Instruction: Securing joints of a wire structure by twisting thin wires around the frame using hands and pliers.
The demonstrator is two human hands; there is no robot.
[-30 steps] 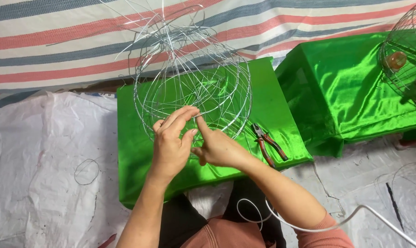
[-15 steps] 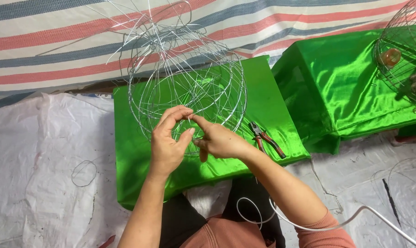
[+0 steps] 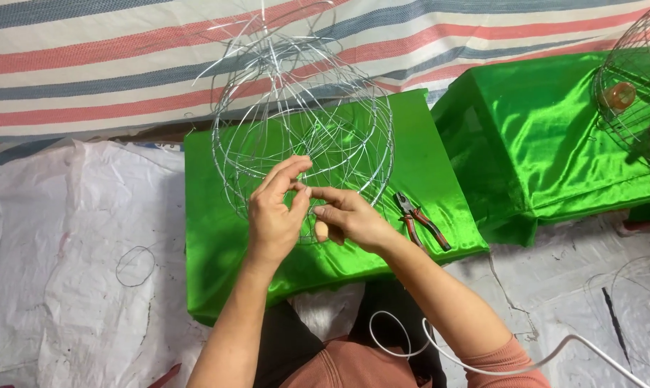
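While both hands pinch its near rim, left hand [image 3: 276, 215] and right hand [image 3: 348, 215] seem to be tying the wire lantern frame [image 3: 303, 129]; pliers [image 3: 420, 219] lie just right.

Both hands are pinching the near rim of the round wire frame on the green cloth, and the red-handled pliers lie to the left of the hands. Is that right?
Not quite. In the head view the red-handled pliers lie to the right of the hands, not the left. The rest holds: the left hand and right hand pinch the near rim of the round wire frame on the green cloth.
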